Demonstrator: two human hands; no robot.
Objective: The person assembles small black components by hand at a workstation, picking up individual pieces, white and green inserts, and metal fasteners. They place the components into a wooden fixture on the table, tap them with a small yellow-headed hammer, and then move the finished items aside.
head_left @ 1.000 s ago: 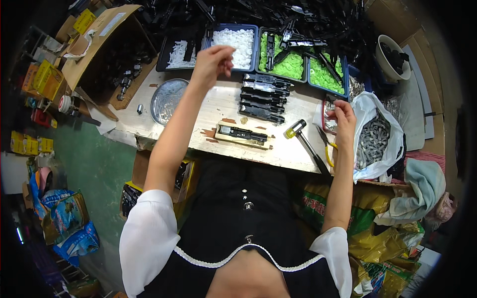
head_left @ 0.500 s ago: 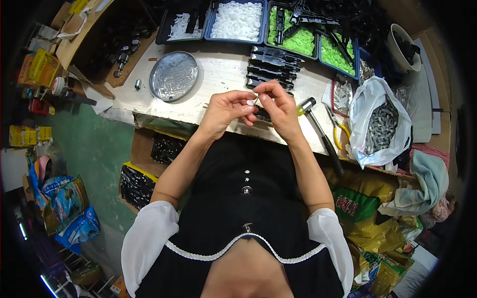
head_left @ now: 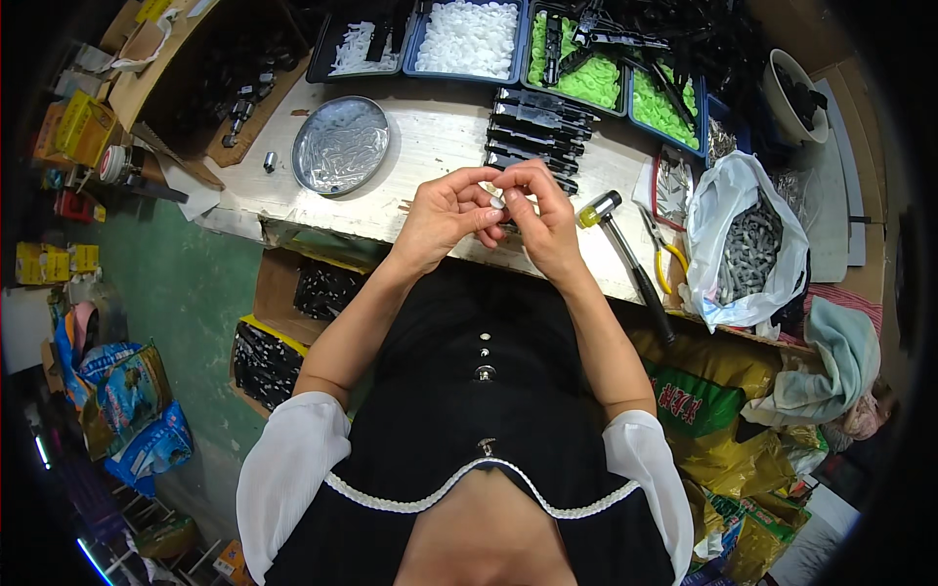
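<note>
Over the bench's front edge my two hands meet, fingertips touching. My left hand (head_left: 445, 220) is closed in a pinch on a small white plastic piece (head_left: 496, 203). My right hand (head_left: 542, 223) is closed too, thumb and forefinger pressed against that same piece; whatever else lies between these fingers is hidden. Just beyond the hands is a stack of black metal slide-like parts (head_left: 537, 122). A hammer (head_left: 635, 264) with a yellow and black head lies to the right of my right hand. Left of my hands stands a round metal dish (head_left: 341, 146) of thin silvery pins.
Along the back are bins of white pieces (head_left: 464, 39) and green rings (head_left: 591, 80). On the right lie yellow-handled pliers (head_left: 668, 256) and a white plastic bag (head_left: 713, 283) of grey parts. A small metal cylinder (head_left: 271, 162) stands by the dish. Boxes of black parts (head_left: 262, 366) sit below.
My right hand has come in against my left, and its fingertips now close over the white piece. The thin pin-like thing seen between its fingers earlier no longer shows.
</note>
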